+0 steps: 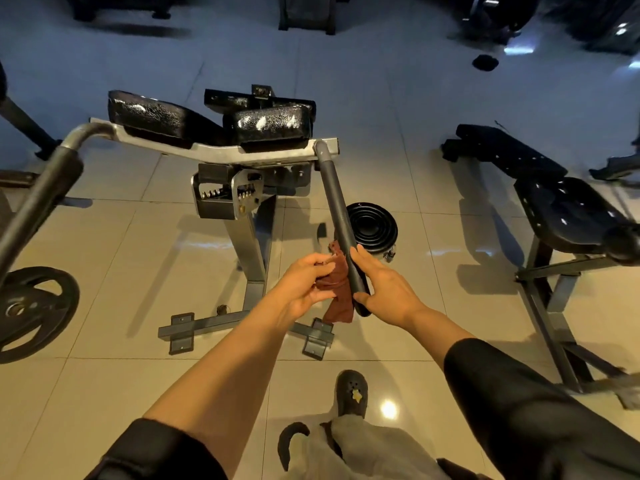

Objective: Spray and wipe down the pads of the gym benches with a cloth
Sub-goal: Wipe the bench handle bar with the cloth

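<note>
Glossy beige tiled floor [138,244], weight plate [33,311], dim gym machines behind

You're getting warm overhead light glaring off glossy beige floor tiles [388,409]; far background going bluish, blurring; edges bending fisheye-style.

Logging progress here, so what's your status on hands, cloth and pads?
Left hand grips brown cloth beside handle bar. Right hand on bar end. Sprayed pads unwiped. Nothing blocking.
</note>
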Available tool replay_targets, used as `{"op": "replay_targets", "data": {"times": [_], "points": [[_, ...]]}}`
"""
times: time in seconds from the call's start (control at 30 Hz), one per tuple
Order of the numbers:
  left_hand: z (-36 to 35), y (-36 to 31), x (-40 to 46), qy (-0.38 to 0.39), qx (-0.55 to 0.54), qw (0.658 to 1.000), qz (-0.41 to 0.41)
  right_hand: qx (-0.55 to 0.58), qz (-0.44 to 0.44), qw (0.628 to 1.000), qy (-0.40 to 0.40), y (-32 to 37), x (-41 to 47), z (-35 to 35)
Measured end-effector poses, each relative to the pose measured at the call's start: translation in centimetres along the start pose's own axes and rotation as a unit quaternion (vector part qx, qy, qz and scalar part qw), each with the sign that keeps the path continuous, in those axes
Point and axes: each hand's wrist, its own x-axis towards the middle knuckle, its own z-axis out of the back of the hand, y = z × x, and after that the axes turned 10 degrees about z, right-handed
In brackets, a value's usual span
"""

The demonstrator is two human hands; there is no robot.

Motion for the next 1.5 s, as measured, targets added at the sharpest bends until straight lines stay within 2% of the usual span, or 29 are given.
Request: {"op": "replay_targets", "data": {"times": [0.17,0.33,0.4,0.47,0.57,0.6,0.67,0.77,0.87,1.0,1.07,1.23,1.33,1.43,1.5], "points": [[-0.5,-0.9,0.3,0.013,-0.121,0.991,0.053,-0.003,-0.011,1.0,0.007,0.2,0.1,0.3],[-0.7,0.0,0.0,0.003,-0.001,0.999,0.051,0.018,-0.027,0.999,0.008,0.4,-0.1,0.0],[0.1,-0.1,-0.8,0.028,-0.006,0.998,0.055,0.023,-0.038,0.999,0.002,0.8,-0.1,0.1],[1.0,-0.8,-2.0,0.065,-0.06,0.995,0.039,0.026,-0.039,0.998,-0.052,1.7,0.2,0.5],[2.2,-2.9,-4.2,0.075,-0.133,0.988,-0.019,0.095,0.007,0.975,-0.2,4.6,1.2,0.9],[2.7,-3.6,-5.0,0.067,-0.146,0.986,-0.036,0.133,0.029,0.966,-0.219,6.0,1.6,1.0],[3.9,-4.9,-6.7,0.058,-0.173,0.982,-0.056,0.191,0.087,0.958,-0.194,9.0,2.6,1.0],[6.2,-6.8,-9.3,0.068,-0.207,0.973,-0.077,0.173,0.181,0.958,-0.137,13.0,4.9,-0.1],[9.1,-8.4,-11.4,0.039,-0.211,0.97,-0.114,0.154,0.203,0.955,-0.151,16.6,7.7,-2.0],[12.9,-9.8,-13.1,-0.07,-0.079,0.98,-0.167,0.143,0.237,0.939,-0.206,20.3,11.1,-3.3],[14.8,-11.1,-13.7,-0.137,-0.006,0.972,-0.192,0.144,0.248,0.935,-0.21,22.1,13.4,-3.6],[20.2,-15.7,-12.5,-0.226,0.056,0.937,-0.261,0.178,0.271,0.917,-0.232,26.1,20.9,-4.2],[23.4,-19.1,-9.8,-0.235,0.102,0.92,-0.297,0.175,0.267,0.916,-0.244,27.2,26.5,-5.3],[26.6,-22.9,-6.5,-0.269,0.176,0.892,-0.319,0.119,0.271,0.914,-0.279,27.4,32.1,-5.6],[28.9,-24.9,-4.7,-0.328,0.258,0.85,-0.322,0.046,0.278,0.909,-0.308,27.3,35.1,-5.2]]}}
